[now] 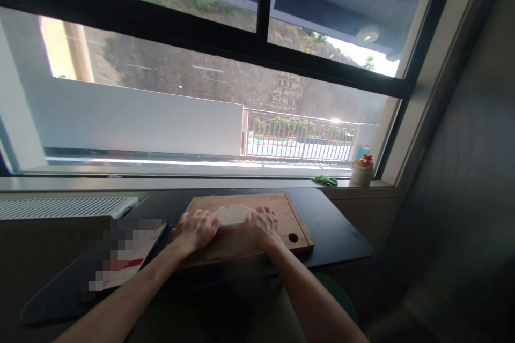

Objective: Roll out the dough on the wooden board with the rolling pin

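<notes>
A wooden cutting board (284,217) with a round hole in its right corner lies on the dark tabletop. Spread over its middle is a thin, pale sheet of dough (233,213). Across the dough lies a rolling pin (233,225), of which only a short pale stretch shows between my hands. My left hand (199,226) presses on the pin's left part with curled fingers. On the right part, my right hand (263,225) is closed over it in the same way. Both palms cover the pin's ends.
A partly blurred packet or sheet (129,257) rests on the table (333,225) left of my arm. On the windowsill stand a white bottle with an orange top (362,170) and a green cloth (325,180). A green stool (336,295) shows below the table edge.
</notes>
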Demonstrator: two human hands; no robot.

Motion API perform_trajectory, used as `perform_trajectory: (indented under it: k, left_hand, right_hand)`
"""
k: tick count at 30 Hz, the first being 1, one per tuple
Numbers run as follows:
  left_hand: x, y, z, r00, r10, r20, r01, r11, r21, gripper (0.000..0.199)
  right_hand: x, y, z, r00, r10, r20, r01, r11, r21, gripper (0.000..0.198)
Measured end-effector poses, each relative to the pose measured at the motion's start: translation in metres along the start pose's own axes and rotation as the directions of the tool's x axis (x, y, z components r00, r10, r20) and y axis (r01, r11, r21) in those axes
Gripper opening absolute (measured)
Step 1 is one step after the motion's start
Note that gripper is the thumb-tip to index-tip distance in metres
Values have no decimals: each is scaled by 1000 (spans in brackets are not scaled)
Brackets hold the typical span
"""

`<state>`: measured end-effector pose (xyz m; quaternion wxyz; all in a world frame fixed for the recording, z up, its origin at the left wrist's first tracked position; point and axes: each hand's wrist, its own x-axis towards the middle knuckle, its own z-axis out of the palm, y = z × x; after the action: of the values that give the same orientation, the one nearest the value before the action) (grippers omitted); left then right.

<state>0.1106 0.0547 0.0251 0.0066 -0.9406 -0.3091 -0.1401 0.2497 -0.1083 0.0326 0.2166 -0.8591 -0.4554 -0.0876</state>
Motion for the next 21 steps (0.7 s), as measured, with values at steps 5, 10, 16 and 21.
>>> perform_trajectory:
  k: [5,10,16,21]
  left_hand:
    - [-33,6,2,983,73,-170,-64,996,55,53]
    - [-10,8,-3,997,21,-72,-18,999,39,50]
    - [45,-7,-3,999,-51,19,51,999,0,54]
    - [69,-18,3,996,-82,39,82,996,-17,54]
  right_hand:
    - [-38,4,3,985,-77,-152,80,997,9,39]
    - [-14,0,-2,1000,-14,-28,14,1000,0,43]
    - [48,1,2,995,60,86,-60,998,4,41]
    - [71,5,9,991,90,102,-92,996,9,42]
